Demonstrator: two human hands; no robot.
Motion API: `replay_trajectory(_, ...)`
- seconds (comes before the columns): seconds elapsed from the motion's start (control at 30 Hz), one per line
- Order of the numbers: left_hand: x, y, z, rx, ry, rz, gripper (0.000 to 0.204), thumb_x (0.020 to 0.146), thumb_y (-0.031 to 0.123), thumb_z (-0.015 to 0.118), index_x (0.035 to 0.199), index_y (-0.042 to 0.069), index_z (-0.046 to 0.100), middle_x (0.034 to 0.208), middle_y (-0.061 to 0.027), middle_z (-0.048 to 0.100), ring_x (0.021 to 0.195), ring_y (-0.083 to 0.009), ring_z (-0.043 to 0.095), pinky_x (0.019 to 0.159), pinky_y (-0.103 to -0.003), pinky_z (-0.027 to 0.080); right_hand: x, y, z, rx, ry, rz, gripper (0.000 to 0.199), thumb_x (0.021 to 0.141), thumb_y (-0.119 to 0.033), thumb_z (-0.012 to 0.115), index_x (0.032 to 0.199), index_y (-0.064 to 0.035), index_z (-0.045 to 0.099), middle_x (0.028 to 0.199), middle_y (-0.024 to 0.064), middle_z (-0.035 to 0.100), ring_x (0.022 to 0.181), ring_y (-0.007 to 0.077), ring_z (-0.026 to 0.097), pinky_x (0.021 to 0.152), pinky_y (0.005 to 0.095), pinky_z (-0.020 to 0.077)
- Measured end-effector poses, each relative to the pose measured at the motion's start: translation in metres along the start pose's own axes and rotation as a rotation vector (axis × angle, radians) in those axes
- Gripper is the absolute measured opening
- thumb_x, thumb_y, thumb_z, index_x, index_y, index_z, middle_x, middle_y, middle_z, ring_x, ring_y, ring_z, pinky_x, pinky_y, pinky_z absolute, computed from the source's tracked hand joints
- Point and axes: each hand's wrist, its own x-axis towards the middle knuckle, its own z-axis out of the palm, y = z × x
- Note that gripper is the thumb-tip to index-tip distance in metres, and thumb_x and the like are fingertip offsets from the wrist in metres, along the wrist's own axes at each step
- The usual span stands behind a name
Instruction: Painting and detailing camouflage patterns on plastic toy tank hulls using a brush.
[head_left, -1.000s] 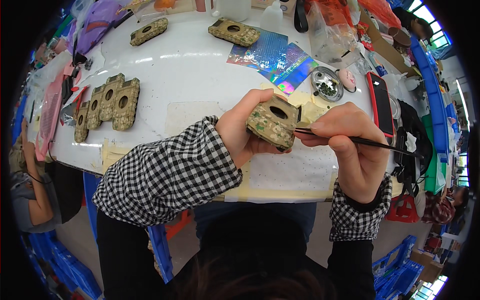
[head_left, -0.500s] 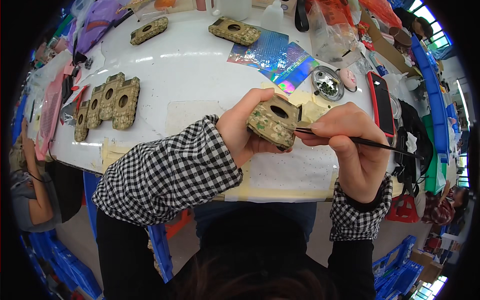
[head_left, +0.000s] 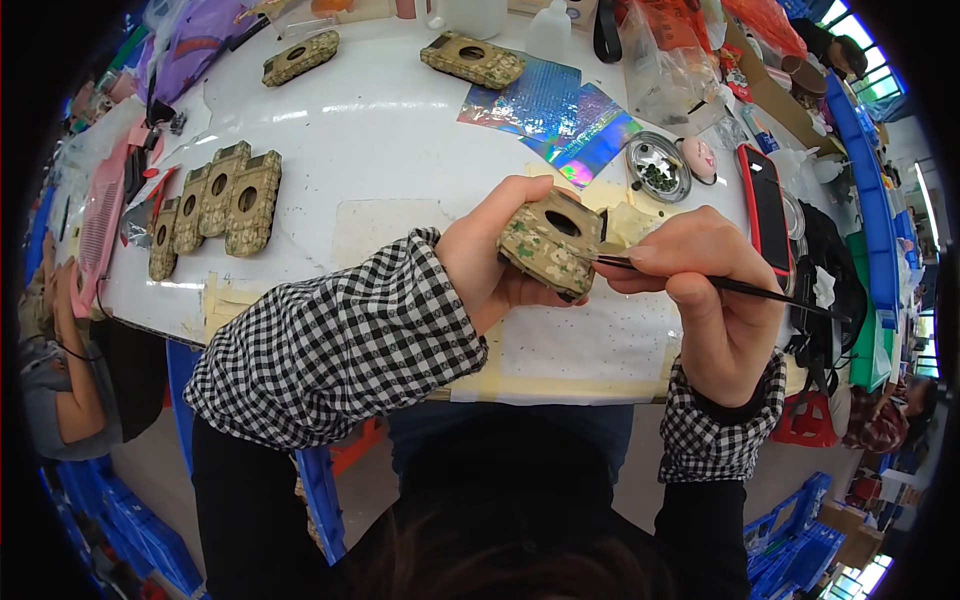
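A camouflage-patterned toy tank hull with a round hole in its top is tilted up over the table. My left hand is closed round its left side, with fingers under it. Pinched in my right hand is a pair of dark tweezers, their tips at the hull's right edge. Whether the tips hold a small part is too fine to see. A round clear dish with tiny dark green pieces stands beyond my right hand.
Several similar hulls stand at the left, another hull at the back. Shiny blue bubble envelopes lie beyond my hands. At the right are a red-cased phone and a plastic bag. A person's arm is at far left.
My hands, the hull and the tweezers keep almost the same pose, and the whole view shifts very slightly. At far left, the other person's hand has moved a little.
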Motion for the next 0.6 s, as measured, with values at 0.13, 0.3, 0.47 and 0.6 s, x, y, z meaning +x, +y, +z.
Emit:
replay_trajectory(0.13, -0.0033, 0.0027, 0.0082, -0.006, 0.085, -0.034, 0.044, 0.09, 0.044, 0.043, 0.113, 0.008, 0.054, 0.092, -0.0102, 0.063, 0.072, -0.0227, 0.06, 0.069, -0.034, 0.05, -0.0002, 0.0007, 0.0004, -0.008, -0.002, -0.001, 0.014, 0.083, -0.011, 0.065, 0.089, 0.0024, 0.065, 0.081, 0.0098, 0.066, 0.075, 0.0196, 0.058, 0.068, 0.0293, 0.0456)
replay_trajectory(0.3, -0.0037, 0.003, 0.0091, 0.006, 0.082, -0.041, 0.043, 0.09, 0.044, 0.042, 0.113, 0.009, 0.054, 0.092, -0.0099, 0.063, 0.072, -0.023, 0.06, 0.069, -0.034, 0.05, 0.0004, -0.0016, -0.0018, -0.033, -0.024, 0.003, 0.015, 0.083, -0.011, 0.065, 0.089, 0.0024, 0.065, 0.082, 0.0092, 0.066, 0.075, 0.0197, 0.058, 0.068, 0.0296, 0.0456)
replay_trajectory(0.47, -0.0032, 0.0021, 0.0078, 0.003, 0.056, -0.03, 0.045, 0.09, 0.044, 0.043, 0.113, 0.007, 0.053, 0.096, -0.011, 0.062, 0.075, -0.0225, 0.062, 0.069, -0.034, 0.053, 0.0013, -0.0024, -0.0019, -0.028, -0.037, 0.009, 0.015, 0.082, -0.011, 0.066, 0.089, 0.0022, 0.065, 0.082, 0.0087, 0.066, 0.075, 0.0198, 0.058, 0.067, 0.0295, 0.0455)
replay_trajectory(0.6, -0.0011, 0.0, 0.0005, 0.0, 0.0, -0.009, 0.048, 0.089, 0.044, 0.045, 0.113, 0.003, 0.051, 0.102, -0.0126, 0.061, 0.084, -0.0207, 0.064, 0.071, -0.035, 0.058, 0.001, -0.0021, -0.0009, -0.037, -0.029, 0.003, 0.015, 0.081, -0.01, 0.067, 0.089, 0.0019, 0.066, 0.081, 0.0087, 0.065, 0.074, 0.0198, 0.058, 0.066, 0.0293, 0.0453)
